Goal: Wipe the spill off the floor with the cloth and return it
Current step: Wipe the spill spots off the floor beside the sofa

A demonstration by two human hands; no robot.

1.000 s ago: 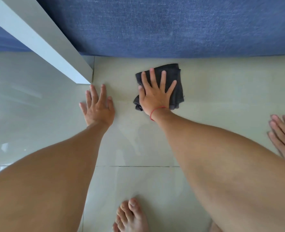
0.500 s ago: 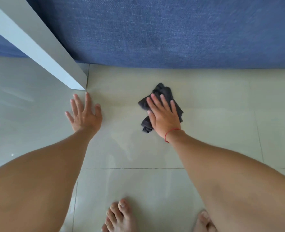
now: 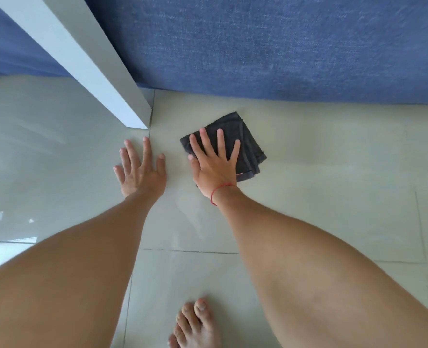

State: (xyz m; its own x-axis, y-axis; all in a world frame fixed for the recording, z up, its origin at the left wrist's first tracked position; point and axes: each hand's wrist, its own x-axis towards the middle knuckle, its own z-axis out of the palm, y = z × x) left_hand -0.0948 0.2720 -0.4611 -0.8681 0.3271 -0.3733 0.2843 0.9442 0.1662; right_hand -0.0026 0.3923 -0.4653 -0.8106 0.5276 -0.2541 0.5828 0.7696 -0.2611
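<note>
Cloth (image 3: 245, 146) is folded flat on the floor (image 3: 333, 184) near the blue sofa, right hand (image 3: 214, 167) pressing it with fingers (image 3: 220, 139) spread. Left hand (image 3: 140, 172) flat beside, also spread. Looks soft, light, floppy; I'd pinch a folded edge.

We count two hands, the left hand (image 3: 140, 172) and the right hand (image 3: 214, 163), one dark cloth (image 3: 248, 144) (folded), one bare foot (image 3: 196, 327), one white leg (image 3: 82, 61) of furniture.

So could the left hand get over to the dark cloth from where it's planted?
Probably yes: the left hand lies flat beside the cloth, bare tile between; only the right hand covers it.
</note>
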